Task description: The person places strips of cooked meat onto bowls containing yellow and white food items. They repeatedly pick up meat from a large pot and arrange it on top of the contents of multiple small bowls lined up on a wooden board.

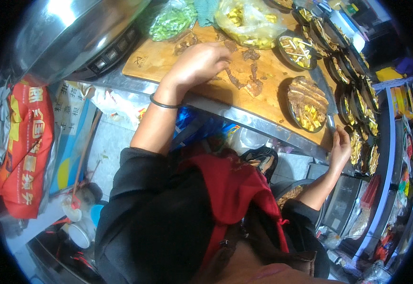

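Note:
Over the wooden cutting board (142,66) my left hand (200,62) is bent at the wrist, its fingers curled among scraps of brown cooked meat (253,86). What those fingers hold, if anything, is hidden. A long knife (330,122) lies along the right side of the board, and my right hand (341,147) pinches its near end. Just left of the knife stands a dark bowl (293,112) with sliced meat (306,90) laid over yellow chopped pieces (311,117).
Several filled dark bowls (339,68) crowd the right side. Behind the meat scraps are a bag of yellow pieces (249,23) and a bag of green vegetables (172,21). A large metal pot (74,38) stands at the left. A red sack (24,151) sits below it.

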The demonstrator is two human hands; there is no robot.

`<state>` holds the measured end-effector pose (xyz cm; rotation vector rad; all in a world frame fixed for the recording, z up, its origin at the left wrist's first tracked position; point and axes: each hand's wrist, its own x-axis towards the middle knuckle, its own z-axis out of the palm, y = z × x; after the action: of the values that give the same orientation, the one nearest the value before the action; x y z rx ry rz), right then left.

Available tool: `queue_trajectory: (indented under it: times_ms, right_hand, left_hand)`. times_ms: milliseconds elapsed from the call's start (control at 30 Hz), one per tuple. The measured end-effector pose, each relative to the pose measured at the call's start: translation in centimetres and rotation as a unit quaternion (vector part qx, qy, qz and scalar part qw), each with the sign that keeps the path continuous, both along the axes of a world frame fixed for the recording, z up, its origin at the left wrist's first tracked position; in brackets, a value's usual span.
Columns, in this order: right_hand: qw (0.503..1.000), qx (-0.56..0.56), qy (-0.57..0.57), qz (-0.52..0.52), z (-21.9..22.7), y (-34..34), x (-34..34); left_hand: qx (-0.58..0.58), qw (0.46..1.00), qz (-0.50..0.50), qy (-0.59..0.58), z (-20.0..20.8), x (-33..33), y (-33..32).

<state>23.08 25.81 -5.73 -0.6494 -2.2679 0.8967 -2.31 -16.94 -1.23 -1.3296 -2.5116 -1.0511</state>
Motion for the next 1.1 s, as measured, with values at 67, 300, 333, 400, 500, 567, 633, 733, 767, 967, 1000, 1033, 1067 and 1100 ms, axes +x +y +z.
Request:
queue_trajectory:
  times_ms: [67,300,333,400,500,567,633,733,767,967,1000,1033,1067,1100]
  right_hand:
    - [1.0,-0.008,-0.016,-0.009,0.1,-0.1,0.4]
    - [0.999,0.004,0.036,0.021,0.6,-0.5,0.0]
    - [0.998,-0.003,0.062,0.023,1.0,-0.8,-0.2]
    - [0.998,0.013,0.059,-0.002,2.3,-2.2,-0.5]
    - [0.995,0.03,0.09,0.002,4.4,-6.2,-0.8]
    - [0.995,-0.009,0.102,0.019,6.0,-9.6,-0.6]
    - [0.99,-0.043,0.119,0.068,7.0,-12.2,-1.6]
    - [0.944,-0.239,0.122,0.194,7.4,-15.4,-2.5]
    - [0.923,-0.285,0.137,0.22,7.4,-16.2,-2.9]
    - [0.906,-0.354,0.102,0.206,6.9,-16.4,-3.8]
    - [0.915,-0.349,0.075,0.191,6.9,-15.9,-3.7]
    - [0.916,-0.334,0.097,0.199,6.7,-15.5,-3.6]
    - [0.918,-0.318,0.118,0.206,6.6,-15.2,-3.4]
    - [0.919,-0.301,0.139,0.213,6.5,-14.8,-3.3]
  left_hand:
    - [0.01,0.999,-0.041,0.004,-0.3,0.5,0.5]
    - [-0.122,0.969,-0.127,0.173,-1.7,2.2,5.2]
    - [-0.125,0.959,-0.136,0.214,-1.6,2.0,5.8]
    - [-0.123,0.945,-0.155,0.26,-1.0,1.7,6.8]
    - [-0.063,0.983,-0.06,0.16,1.0,1.6,7.3]
    - [-0.021,0.995,0.041,0.092,2.9,1.6,7.2]
    - [0.026,0.997,0.02,0.063,4.7,1.9,7.3]
    - [0.039,0.997,-0.067,-0.023,6.2,3.6,8.8]
    - [0.038,0.992,-0.115,-0.025,6.4,4.3,9.6]
    - [0.033,0.96,-0.277,-0.028,7.4,6.8,13.8]
    - [0.026,0.957,-0.283,-0.053,7.5,7.0,14.2]
    - [0.016,0.955,-0.286,-0.069,7.5,7.1,14.4]
    - [0.023,0.952,-0.296,-0.069,7.5,7.2,14.8]
    - [0.031,0.945,-0.313,-0.086,7.4,7.4,15.3]
